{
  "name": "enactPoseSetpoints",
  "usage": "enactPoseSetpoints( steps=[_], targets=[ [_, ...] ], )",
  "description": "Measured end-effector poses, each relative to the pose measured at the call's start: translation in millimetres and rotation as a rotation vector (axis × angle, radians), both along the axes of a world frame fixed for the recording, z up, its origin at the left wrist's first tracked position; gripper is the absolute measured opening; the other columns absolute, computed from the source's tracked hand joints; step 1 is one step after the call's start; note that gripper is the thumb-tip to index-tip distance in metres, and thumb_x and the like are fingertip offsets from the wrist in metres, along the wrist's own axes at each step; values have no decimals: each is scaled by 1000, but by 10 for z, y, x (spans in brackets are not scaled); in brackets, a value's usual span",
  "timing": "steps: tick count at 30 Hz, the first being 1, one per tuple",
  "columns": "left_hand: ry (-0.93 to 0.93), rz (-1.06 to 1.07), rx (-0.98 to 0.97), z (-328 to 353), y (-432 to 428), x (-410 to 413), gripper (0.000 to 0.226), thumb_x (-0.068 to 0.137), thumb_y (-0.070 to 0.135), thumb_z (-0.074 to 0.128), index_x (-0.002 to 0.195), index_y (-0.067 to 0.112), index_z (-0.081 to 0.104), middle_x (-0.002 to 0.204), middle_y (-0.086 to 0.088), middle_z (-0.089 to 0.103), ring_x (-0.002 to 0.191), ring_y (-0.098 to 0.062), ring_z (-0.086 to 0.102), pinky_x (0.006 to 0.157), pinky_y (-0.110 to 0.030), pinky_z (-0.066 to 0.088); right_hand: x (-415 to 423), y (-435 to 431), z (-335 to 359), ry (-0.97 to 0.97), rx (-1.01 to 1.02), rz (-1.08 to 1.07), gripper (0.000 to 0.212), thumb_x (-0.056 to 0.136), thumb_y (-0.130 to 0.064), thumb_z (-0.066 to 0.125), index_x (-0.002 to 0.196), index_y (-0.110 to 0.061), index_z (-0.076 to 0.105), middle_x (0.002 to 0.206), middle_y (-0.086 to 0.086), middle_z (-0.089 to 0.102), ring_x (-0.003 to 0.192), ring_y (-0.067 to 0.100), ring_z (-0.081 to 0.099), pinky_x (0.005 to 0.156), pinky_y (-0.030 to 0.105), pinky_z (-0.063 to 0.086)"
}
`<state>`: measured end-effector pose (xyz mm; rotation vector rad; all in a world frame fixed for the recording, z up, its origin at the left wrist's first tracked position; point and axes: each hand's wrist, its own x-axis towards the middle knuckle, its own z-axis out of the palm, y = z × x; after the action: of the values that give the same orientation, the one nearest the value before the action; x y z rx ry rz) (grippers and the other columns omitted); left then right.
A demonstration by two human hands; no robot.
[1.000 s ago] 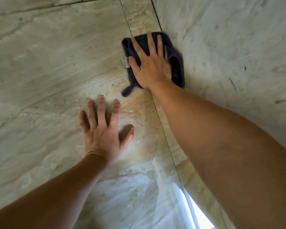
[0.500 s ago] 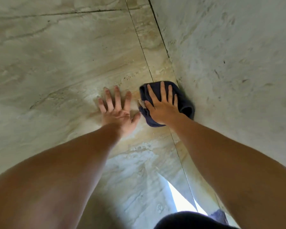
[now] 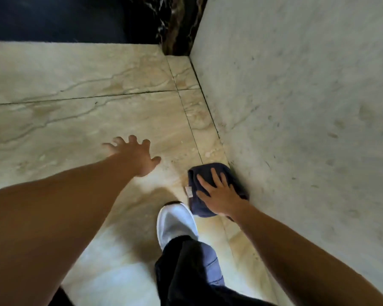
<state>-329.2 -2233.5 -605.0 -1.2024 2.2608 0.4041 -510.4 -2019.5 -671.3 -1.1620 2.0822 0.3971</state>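
You have pulled the cloth [image 3: 201,172] back toward yourself along the floor's [image 3: 75,120] right edge since a moment ago, and your left hand [image 3: 135,155] has come off its brace beside the cloth and now reaches forward, well apart from it. That left hand is blurred, with fingers spread and holding nothing; whether it touches the tile cannot be told. Your right hand [image 3: 219,195] lies flat on the cloth, fingers straight and slightly fanned, pressing it down rather than gripping it. The bunched cloth touches the base of the wall [image 3: 296,107], with its small white label [image 3: 188,191] on the side away from the wall and your white shoe [image 3: 175,221] just beside it. The narrow strip along the wall, running up to the far right corner by the dark stone [image 3: 175,23], seems to be the part you have covered, though pale specks show there near the joint line. Left to do, as far as can be judged, are the stretch of that edge beside your foot and the wide tiles toward the left.
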Motion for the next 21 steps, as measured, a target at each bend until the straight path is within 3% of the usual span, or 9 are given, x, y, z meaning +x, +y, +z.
enactPoseSetpoints(
  steps=[3,6,8,16,21],
  targets=[
    [82,78,-98,-222,-356,-167,79,90,75,28,155,31,21,164,-16,14,146,-55,15,112,-74,17,86,-16,-221,156,-190,-33,67,96,-67,22,154,-51,-7,169,6,-18,153,37,-16,119,62,-2],
    [172,157,-192,-651,-699,-241,88,85,80,25,158,36,5,169,-13,-10,148,-57,-5,113,-75,5,-38,-447,-438,270,-323,-56,69,93,-68,16,156,-46,1,170,11,-4,153,42,-3,119,64,6],
    [208,160,-260,-870,-880,-292,94,80,84,19,159,36,0,168,-12,-16,147,-57,-11,113,-77,1,-247,-889,-460,278,-393,8,69,92,-69,15,156,-47,3,170,10,-2,153,42,-2,119,63,7],
    [394,290,-411,-1316,-1735,-731,96,78,89,20,159,37,14,169,-15,1,149,-55,-7,113,-75,-6,-1108,-2979,-624,289,-543,128,65,93,-71,18,154,-51,8,171,4,2,155,35,-2,120,58,3],
    [399,291,-374,-1316,-1795,-731,94,80,87,27,159,38,14,170,-13,2,150,-53,-6,114,-74,-4,-1347,-3891,-647,276,-501,132,65,94,-68,17,156,-48,6,170,8,-1,154,38,-6,121,61,3]
  ],
)
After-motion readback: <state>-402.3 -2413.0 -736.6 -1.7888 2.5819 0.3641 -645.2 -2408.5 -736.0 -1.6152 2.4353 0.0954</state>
